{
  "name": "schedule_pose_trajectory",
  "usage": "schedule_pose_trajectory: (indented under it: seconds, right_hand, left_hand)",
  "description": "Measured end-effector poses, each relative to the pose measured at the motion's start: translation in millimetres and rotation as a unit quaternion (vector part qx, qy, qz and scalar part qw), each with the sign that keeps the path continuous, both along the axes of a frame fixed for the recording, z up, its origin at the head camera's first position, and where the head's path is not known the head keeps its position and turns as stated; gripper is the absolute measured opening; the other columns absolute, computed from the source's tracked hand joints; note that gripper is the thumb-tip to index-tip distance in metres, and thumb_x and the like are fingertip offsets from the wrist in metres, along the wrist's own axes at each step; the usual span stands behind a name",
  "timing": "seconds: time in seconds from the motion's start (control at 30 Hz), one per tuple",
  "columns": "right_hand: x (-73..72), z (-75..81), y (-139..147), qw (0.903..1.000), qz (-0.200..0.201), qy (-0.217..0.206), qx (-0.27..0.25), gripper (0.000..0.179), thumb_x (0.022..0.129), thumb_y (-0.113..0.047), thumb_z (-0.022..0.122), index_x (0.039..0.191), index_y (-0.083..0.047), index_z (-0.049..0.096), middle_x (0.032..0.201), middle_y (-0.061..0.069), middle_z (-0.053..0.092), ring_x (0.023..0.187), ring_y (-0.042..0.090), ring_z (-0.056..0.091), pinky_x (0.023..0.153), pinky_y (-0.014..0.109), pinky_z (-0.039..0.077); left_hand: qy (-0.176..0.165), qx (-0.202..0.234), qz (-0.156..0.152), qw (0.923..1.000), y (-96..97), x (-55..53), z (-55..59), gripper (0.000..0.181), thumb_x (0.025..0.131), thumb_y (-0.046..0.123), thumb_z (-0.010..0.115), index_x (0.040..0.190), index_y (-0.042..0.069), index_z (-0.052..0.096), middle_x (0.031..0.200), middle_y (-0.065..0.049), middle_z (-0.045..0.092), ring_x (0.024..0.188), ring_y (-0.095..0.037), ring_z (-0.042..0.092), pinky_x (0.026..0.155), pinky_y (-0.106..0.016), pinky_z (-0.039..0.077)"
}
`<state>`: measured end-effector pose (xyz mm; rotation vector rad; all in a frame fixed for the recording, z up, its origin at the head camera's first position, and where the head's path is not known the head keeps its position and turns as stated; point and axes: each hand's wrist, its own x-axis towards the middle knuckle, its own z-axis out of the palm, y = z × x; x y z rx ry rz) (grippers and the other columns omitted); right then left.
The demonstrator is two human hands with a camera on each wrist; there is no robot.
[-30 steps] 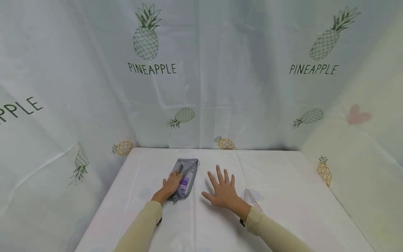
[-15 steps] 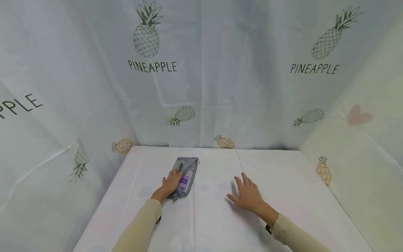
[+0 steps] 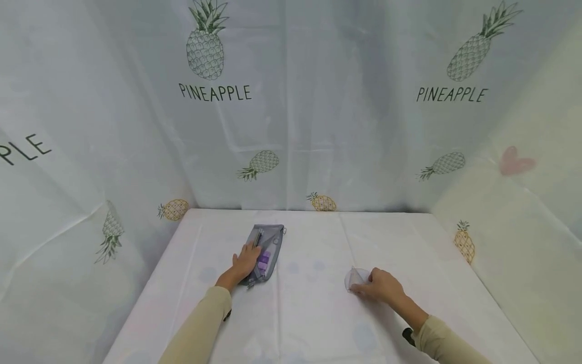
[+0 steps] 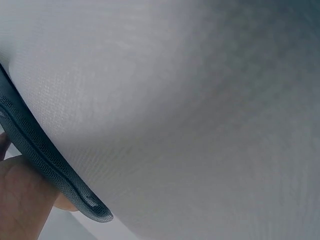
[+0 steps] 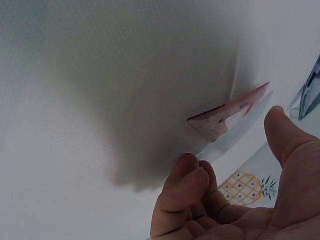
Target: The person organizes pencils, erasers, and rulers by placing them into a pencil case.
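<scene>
On the left half of the table, my left hand [image 3: 245,260] rests on a grey mesh pencil case [image 3: 276,241], its fingers stretched along it. Pencils and a purple item show through the mesh. In the left wrist view, the dark zipped edge of the case [image 4: 55,155] lies against my hand [image 4: 22,200]. Farther right, my right hand [image 3: 382,285] grips a clear protractor [image 3: 349,278] and a small set square [image 3: 355,276] between thumb and fingers. In the right wrist view, the pinkish set square [image 5: 212,120] overlaps the protractor, with thumb and curled fingers [image 5: 187,192] at opposite ends.
A pale cloth [image 3: 313,323] covers the table. Pineapple-printed curtains [image 3: 318,111] rise behind it and along both sides.
My right hand moves right from the middle of the table, and its spread fingers close on the protractor and set square, which now sit turned. My left hand stays on the pencil case.
</scene>
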<state>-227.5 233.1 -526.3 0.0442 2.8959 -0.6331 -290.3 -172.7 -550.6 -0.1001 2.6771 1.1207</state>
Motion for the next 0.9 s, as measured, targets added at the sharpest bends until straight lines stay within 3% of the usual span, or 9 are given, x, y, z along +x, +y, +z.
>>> schedule_pose_trajectory:
  seconds: [0.3, 0.57, 0.8, 0.9]
  right_hand:
    - [3.9, -1.4, -5, 0.9996, -0.008, 0.002, 0.028, 0.052, 0.068, -0.047, 0.087, 0.079, -0.005, 0.057, 0.069, 0.002, 0.054, 0.062, 0.017, 0.047, 0.051, 0.029, 0.033]
    - [1.5, -4.8, -3, 0.9999, -0.01, 0.006, -0.003, 0.058, 0.065, -0.045, 0.089, 0.089, 0.0, 0.062, 0.077, 0.005, 0.061, 0.066, 0.019, 0.052, 0.055, 0.03, 0.04]
    - [-1.0, -15.5, 1, 0.9954, -0.014, 0.003, -0.095, 0.057, 0.067, -0.038, 0.091, 0.094, 0.002, 0.06, 0.089, 0.012, 0.064, 0.075, 0.021, 0.056, 0.062, 0.032, 0.049]
    - [-1.8, -17.0, 3, 0.9892, -0.034, -0.012, -0.142, 0.054, 0.067, -0.033, 0.091, 0.093, 0.002, 0.059, 0.086, 0.011, 0.062, 0.072, 0.02, 0.056, 0.059, 0.03, 0.048]
  left_hand:
    - [0.0, 0.004, -0.003, 1.0, 0.0, -0.5, -2.5, 0.068, 0.106, 0.042, 0.024, 0.156, -0.002, 0.016, 0.164, -0.024, 0.012, 0.152, -0.042, 0.005, 0.12, -0.063, -0.007]
    - [0.021, -0.028, -0.015, 0.9993, 0.7, -0.7, 3.9, 0.064, 0.106, 0.039, 0.023, 0.154, -0.002, 0.025, 0.163, -0.024, 0.017, 0.152, -0.043, 0.007, 0.118, -0.066, -0.003]
    - [0.041, -0.107, -0.057, 0.9918, 0.8, 1.7, -0.4, 0.055, 0.107, 0.034, 0.022, 0.152, 0.006, 0.037, 0.162, -0.024, 0.02, 0.15, -0.046, 0.013, 0.115, -0.072, 0.007]
    - [0.038, -0.105, -0.058, 0.9921, 0.6, 2.3, -0.7, 0.054, 0.108, 0.033, 0.022, 0.152, 0.005, 0.037, 0.162, -0.024, 0.02, 0.15, -0.046, 0.014, 0.115, -0.072, 0.007]
